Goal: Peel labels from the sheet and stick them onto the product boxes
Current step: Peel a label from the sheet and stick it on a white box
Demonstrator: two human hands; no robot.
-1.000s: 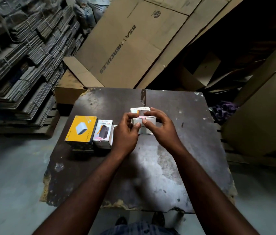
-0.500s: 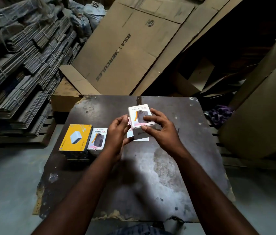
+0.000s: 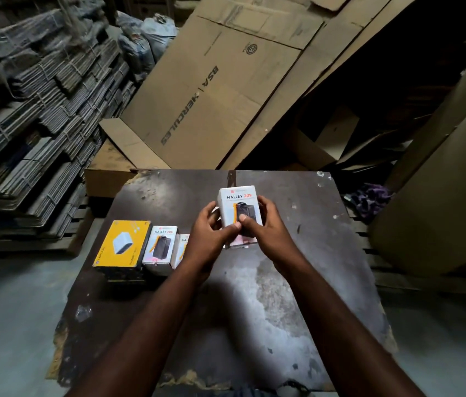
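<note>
Both grips are closed on one white rectangular cardboard box printed "HALLEY 20K" (image 3: 237,202). The left grip (image 3: 208,233) is curled round its lower left edge. The right grip (image 3: 269,227) is wrapped round its right side, with the thumb laid across the printed face. The box is held upright just above the centre of the frame, over the dark, scuffed worktop (image 3: 283,296). Whether its base is lifted clear cannot be told. A pale edge is seen beneath it, but a label sheet cannot be made out with certainty.

The box is judged light and fairly stiff, with smooth printed faces that may slip. It is best held by its opposite narrow sides, so that the broad faces are left free and the corners are not crushed.

Half a second earlier the left grip was spread apart from the box; it is now closed on it. One second earlier the box was held low with a narrow side uppermost, and the front is now turned up. A yellow flat box (image 3: 123,245) and a second white box (image 3: 161,247) are unmoved at lower left.
</note>
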